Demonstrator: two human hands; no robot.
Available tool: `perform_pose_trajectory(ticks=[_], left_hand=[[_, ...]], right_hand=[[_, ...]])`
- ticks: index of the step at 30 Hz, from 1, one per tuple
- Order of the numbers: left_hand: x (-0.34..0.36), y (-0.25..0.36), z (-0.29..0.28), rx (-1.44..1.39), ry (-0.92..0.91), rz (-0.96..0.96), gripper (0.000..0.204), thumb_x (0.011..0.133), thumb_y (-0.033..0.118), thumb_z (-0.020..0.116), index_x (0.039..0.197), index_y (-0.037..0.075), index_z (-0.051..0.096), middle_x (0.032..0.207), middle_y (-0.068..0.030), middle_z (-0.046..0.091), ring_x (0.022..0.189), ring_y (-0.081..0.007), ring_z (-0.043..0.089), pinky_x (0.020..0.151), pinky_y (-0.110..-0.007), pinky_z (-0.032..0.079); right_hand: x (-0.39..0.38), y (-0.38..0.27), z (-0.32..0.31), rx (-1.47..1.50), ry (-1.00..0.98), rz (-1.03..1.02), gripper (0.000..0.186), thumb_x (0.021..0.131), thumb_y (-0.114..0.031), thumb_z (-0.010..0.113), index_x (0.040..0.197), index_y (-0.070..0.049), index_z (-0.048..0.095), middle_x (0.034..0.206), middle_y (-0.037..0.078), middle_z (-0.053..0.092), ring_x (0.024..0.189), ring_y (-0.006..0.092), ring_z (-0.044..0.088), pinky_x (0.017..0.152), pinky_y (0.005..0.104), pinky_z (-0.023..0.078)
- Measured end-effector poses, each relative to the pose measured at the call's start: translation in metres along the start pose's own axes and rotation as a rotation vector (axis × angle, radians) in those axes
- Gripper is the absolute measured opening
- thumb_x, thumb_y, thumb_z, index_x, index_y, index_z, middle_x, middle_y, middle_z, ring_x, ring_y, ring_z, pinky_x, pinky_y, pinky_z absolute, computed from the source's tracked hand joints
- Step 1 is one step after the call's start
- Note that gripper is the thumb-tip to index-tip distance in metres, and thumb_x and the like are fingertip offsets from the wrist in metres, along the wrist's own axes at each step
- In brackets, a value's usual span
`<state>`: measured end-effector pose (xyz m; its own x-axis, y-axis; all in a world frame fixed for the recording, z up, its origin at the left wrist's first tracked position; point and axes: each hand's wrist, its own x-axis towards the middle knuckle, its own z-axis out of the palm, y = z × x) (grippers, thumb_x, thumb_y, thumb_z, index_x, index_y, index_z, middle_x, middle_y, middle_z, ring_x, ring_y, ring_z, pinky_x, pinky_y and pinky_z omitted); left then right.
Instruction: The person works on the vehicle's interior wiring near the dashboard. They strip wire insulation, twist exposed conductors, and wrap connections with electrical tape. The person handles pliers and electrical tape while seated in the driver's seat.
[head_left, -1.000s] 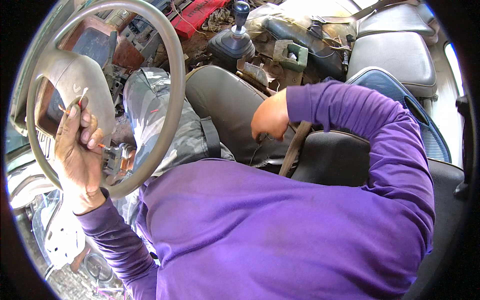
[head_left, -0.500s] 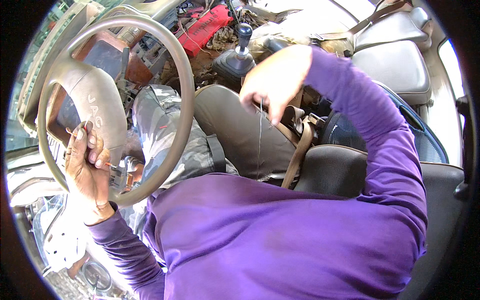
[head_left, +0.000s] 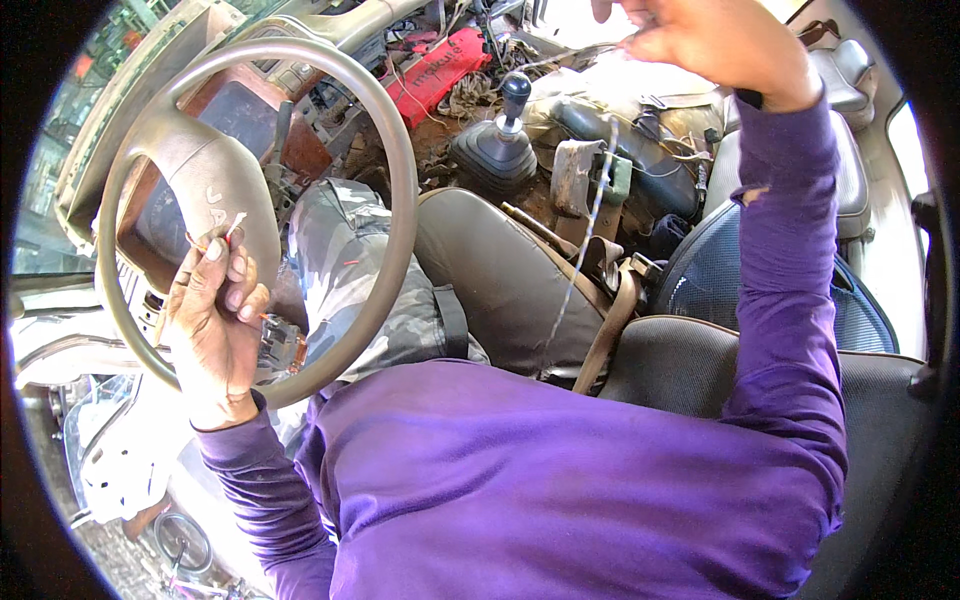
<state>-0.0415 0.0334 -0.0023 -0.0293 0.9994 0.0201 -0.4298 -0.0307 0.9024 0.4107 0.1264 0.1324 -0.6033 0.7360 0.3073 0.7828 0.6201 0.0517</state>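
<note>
At the lower left of the steering wheel, my left hand pinches a short, thin wire. Its other fingers curl toward the palm, and red and pale bits show at the fingertips. Near the top edge, my right hand is raised beyond the gear lever, fingers bent and apart, partly cut off by the picture. A thin grey cable runs up to its fingertips; no grip on it is visible. Below that hand slants a light, dark-speckled strand, whose attachment I cannot make out.
A red pouch-like bundle lies among loose wires and cloth in front of the gear lever. The handbrake area and a seat belt are beside my right thigh. A blue mesh seat back stands to the right.
My right hand has swung up and away to the right, above the passenger side. The strand now slants instead of hanging straight. My left hand still pinches the wire by the wheel.
</note>
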Motion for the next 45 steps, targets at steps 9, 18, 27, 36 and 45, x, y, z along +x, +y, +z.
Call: perform_pose_trajectory(ticks=[9,18,27,36,45], left_hand=[[0.017,0.021,-0.008,0.035,-0.024,0.064,0.025,0.109,0.015,0.065,0.126,-0.003,0.06,0.096,-0.0029,0.056,0.073,-0.0073,0.044,0.061,-0.02,0.038],[0.066,0.132,-0.033,0.173,-0.032,0.244,0.028,0.111,0.019,0.064,0.127,-0.005,0.066,0.09,-0.0017,0.06,0.066,-0.0053,0.044,0.057,-0.022,0.039],[0.075,0.186,-0.025,0.631,0.199,0.321,0.029,0.11,0.023,0.066,0.117,-0.004,0.073,0.088,-0.0093,0.074,0.075,-0.0158,0.072,0.066,-0.028,0.059],[0.119,0.114,-0.006,0.609,-0.135,0.5,0.021,0.1,0.011,0.078,0.117,-0.002,0.077,0.129,-0.0126,0.075,0.104,-0.0193,0.073,0.088,-0.035,0.061],[0.045,0.307,-0.126,1.097,1.008,1.492,0.039,0.102,0.019,0.067,0.138,0.005,0.065,0.122,-0.0177,0.063,0.12,-0.0339,0.063,0.106,-0.05,0.051]], right_hand=[[-0.042,0.015,-0.033,0.184,0.305,0.212,0.054,0.096,-0.04,0.063,0.133,-0.001,0.064,0.107,0.015,0.073,0.078,0.0205,0.063,0.071,0.0321,0.052],[0.065,-0.034,0.073,1.878,0.087,0.195,0.084,0.109,-0.069,0.038,0.152,0.002,0.049,0.11,0.013,0.066,0.056,0.0087,0.045,0.053,0.0215,0.041],[0.17,-0.107,0.144,1.27,0.222,-0.014,0.052,0.103,-0.04,0.078,0.132,0.001,0.066,0.105,0.001,0.066,0.097,0.0091,0.06,0.084,0.0261,0.05],[0.241,-0.216,0.168,1.265,0.069,-0.143,0.031,0.108,-0.019,0.063,0.129,0.004,0.069,0.119,0.015,0.076,0.115,0.0212,0.072,0.103,0.0353,0.051],[0.222,-0.164,0.158,1.187,0.343,-0.086,0.047,0.116,-0.037,0.052,0.111,0.003,0.075,0.11,0.011,0.08,0.105,0.0178,0.072,0.089,0.0326,0.056]])
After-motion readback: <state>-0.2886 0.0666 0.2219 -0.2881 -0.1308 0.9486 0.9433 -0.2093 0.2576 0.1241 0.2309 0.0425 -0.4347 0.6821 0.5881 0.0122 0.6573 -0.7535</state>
